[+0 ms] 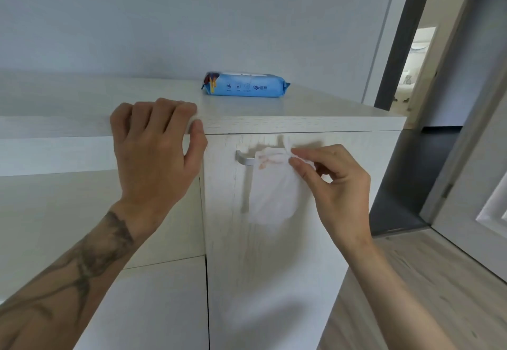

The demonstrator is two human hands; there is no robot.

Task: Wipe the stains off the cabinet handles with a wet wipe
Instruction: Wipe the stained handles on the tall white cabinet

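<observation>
A silver metal handle runs across the top of the white cabinet door. A white wet wipe is draped over the handle's right part and hangs down the door, with reddish-orange stains near its top. My right hand pinches the wipe's upper right corner between thumb and fingers. My left hand grips the front edge of the cabinet top, fingers curled over it, thumb by the door's upper left corner. The handle's right end is hidden under the wipe.
A blue pack of wet wipes lies on the cabinet top near the wall. More white cabinet fronts stand to the left. A wooden floor, a grey door frame and an open doorway are to the right.
</observation>
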